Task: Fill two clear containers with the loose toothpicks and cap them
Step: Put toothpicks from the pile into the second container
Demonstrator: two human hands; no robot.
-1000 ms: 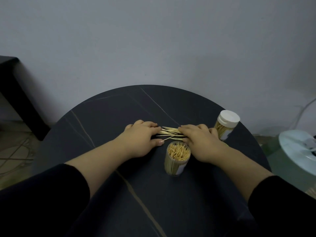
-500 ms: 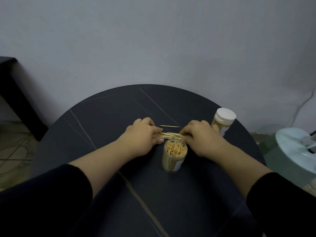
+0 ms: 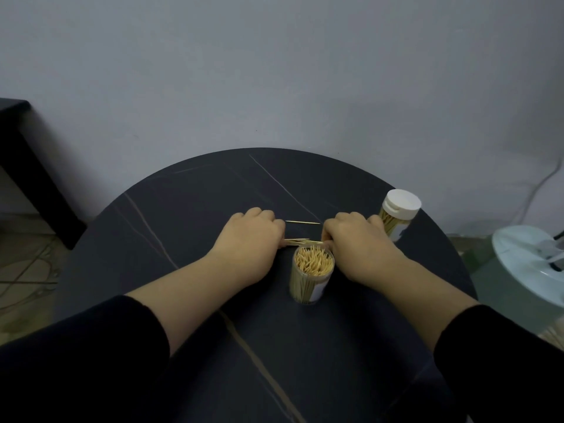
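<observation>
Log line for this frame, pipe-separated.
hands: left hand and right hand pinch toothpick bundle ends | stray toothpick: on table behind bundle | open jar: full, uncapped | capped jar: far right

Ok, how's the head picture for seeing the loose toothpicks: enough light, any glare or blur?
Head view: dim, flat light, with no glare on the dark table; the single toothpick lying farther back reads sharply; the toothpick bundle between left hand and right hand is slightly smeared; wide-angle stretch shows at the frame edges.
</observation>
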